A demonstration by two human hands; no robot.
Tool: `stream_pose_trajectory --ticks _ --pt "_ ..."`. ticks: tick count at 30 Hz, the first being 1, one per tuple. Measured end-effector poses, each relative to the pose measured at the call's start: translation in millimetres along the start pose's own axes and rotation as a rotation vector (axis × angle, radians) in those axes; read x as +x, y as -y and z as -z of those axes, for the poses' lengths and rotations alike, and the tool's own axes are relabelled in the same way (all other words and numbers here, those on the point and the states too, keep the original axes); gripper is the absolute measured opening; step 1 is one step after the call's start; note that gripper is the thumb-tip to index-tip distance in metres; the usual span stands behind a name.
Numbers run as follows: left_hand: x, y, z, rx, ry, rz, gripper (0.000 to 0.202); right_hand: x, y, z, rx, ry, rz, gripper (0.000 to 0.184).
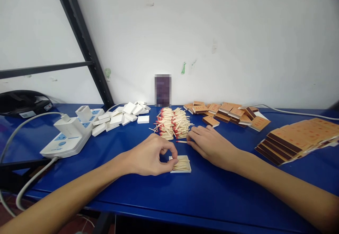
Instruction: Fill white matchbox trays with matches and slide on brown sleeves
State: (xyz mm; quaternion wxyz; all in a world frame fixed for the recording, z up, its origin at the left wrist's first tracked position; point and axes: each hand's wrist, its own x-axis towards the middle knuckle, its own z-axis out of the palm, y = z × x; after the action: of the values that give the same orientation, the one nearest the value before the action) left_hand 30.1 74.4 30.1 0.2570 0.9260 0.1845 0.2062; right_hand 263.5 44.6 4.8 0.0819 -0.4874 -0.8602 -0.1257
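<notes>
A small white matchbox tray (190, 167) with several matches (182, 164) lying lengthwise in it rests on the blue table. My left hand (155, 155) is at the tray's left end, thumb and index finger pinched together there. Its fingertips hide the left ends of those matches, and whatever the pinch holds cannot be made out. Behind the tray lies a large heap of red-tipped matches (173, 122). At the heap's front right edge is my right hand (205, 140), fingers curled and closed on a single match (181, 141) whose red head points left.
White empty-looking trays (116, 119) are piled at the back left, beside a power strip (79, 135) with plugs and cables. Orange matchbox sleeves (225, 112) lie scattered at the back right. Flat stacked sleeves (296, 138) stand farther right. A black metal frame (84, 43) rises at left.
</notes>
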Motion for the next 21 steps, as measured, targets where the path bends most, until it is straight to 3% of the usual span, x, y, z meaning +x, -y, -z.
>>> stream_pose_trajectory --ticks 5,14,21 --pt "0 0 -1.5 0.054 -0.039 -0.012 0.007 1 1 -2 -0.009 0.017 0.005 0.020" --pt "0 5 -1.8 0.086 0.017 -0.012 0.009 -2 4 -2 -0.029 -0.025 0.039 0.023" --pt "6 26 9.6 0.334 -0.105 0.033 0.017 -4 6 0 0.034 -0.023 0.048 0.020"
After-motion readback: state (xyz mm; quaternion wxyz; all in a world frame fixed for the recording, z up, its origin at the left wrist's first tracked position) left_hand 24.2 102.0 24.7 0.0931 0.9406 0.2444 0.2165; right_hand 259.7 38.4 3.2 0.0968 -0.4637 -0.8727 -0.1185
